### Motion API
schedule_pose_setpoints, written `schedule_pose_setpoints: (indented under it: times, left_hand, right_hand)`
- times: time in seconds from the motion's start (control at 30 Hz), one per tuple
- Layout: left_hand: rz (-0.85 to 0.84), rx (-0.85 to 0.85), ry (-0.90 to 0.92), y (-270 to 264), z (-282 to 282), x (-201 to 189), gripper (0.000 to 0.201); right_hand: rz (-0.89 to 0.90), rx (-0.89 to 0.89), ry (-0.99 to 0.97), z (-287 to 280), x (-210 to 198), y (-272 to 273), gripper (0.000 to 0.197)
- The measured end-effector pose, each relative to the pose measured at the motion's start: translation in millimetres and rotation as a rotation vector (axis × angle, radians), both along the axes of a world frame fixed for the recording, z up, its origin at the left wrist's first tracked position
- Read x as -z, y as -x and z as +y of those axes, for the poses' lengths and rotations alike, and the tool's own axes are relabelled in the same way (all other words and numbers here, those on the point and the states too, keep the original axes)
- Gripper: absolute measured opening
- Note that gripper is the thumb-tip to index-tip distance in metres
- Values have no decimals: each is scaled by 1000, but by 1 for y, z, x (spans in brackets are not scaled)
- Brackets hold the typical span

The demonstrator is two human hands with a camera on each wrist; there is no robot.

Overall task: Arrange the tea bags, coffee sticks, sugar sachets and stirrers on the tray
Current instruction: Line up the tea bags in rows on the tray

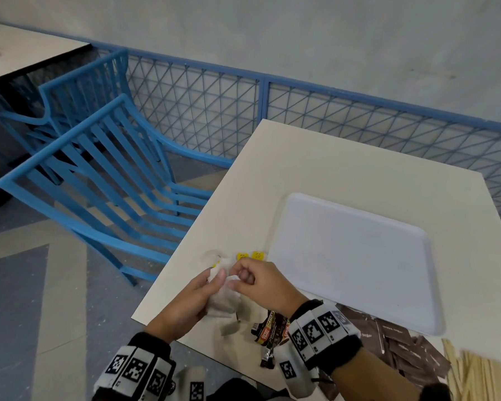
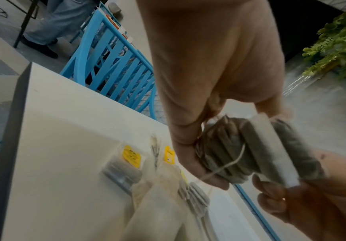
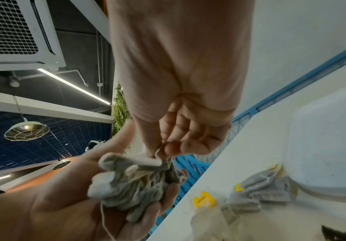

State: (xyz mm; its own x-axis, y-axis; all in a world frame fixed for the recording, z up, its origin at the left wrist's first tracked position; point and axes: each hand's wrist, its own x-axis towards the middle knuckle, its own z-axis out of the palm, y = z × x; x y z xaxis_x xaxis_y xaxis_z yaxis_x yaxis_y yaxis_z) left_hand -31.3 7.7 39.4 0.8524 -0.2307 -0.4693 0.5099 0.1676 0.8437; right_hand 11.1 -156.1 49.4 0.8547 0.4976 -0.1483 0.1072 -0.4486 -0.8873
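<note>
My left hand [image 1: 211, 285] is cupped around a bunch of grey tea bags [image 1: 224, 301] over the table's near left corner. The right hand [image 1: 245, 277] pinches the white top edge of one tea bag [image 3: 147, 161] in that bunch [image 3: 135, 184]. More tea bags [image 3: 267, 187] with yellow tags [image 1: 249, 256] lie on the table just left of the white tray [image 1: 359, 256], which holds nothing. Dark coffee sticks [image 1: 269, 331] lie under my right wrist. Brown sugar sachets [image 1: 402, 342] and wooden stirrers [image 1: 469, 377] lie at the near right.
The cream table [image 1: 344, 169] has bare surface beyond the tray. Blue chairs [image 1: 104, 175] stand to the left, and a blue mesh railing [image 1: 272, 111] runs behind. A crumpled clear wrapper [image 2: 157, 187] lies among the loose tea bags.
</note>
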Motion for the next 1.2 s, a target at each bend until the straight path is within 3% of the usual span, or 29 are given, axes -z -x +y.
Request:
schedule_pose_setpoints:
  times: [0.07, 0.1, 0.17, 0.23, 0.3, 0.4, 0.5, 0.6, 0.73, 0.8, 1.03, 1.2]
  left_hand:
    - [-24, 25, -10, -1, 2, 2, 67]
    - [-34, 31, -22, -2, 3, 4, 68]
    - [-52, 0, -47, -2, 7, 9, 48]
    - [-48, -50, -73, -2, 13, 13, 42]
    - [-39, -66, -102, -2, 21, 17, 47]
    - [-10, 11, -150, 0, 25, 17, 49]
    - [-24, 169, -248, 1, 23, 17, 26]
    - [-96, 354, -439, 1, 16, 19, 18]
    - [-331, 600, -787, 0, 9, 25, 39]
    - [-395, 667, -848, 0, 8, 33, 46]
    - [-431, 664, -884, -4, 2, 39, 32]
    - [-303, 438, -766, -8, 12, 31, 22]
  right_hand:
    - [-14, 16, -6, 2, 2, 0, 12]
    - [-11, 26, -14, 3, 2, 0, 13]
    - [19, 69, -28, 2, 5, -1, 16]
    - [21, 101, 26, -3, 12, -3, 20]
    - [-56, 61, 210, -11, 24, -3, 27]
    - [-122, -146, 639, -20, 43, 4, 42]
    - [-208, -197, 820, -20, 52, 13, 40]
    - [-270, -144, 788, -19, 55, 16, 25]
    - [-152, -25, 576, -24, 47, 11, 12]
    - [-67, 55, 452, -29, 38, 8, 6]
    - [-19, 221, 257, -55, 29, 10, 8]
    - [17, 313, 159, -77, 19, 16, 15]
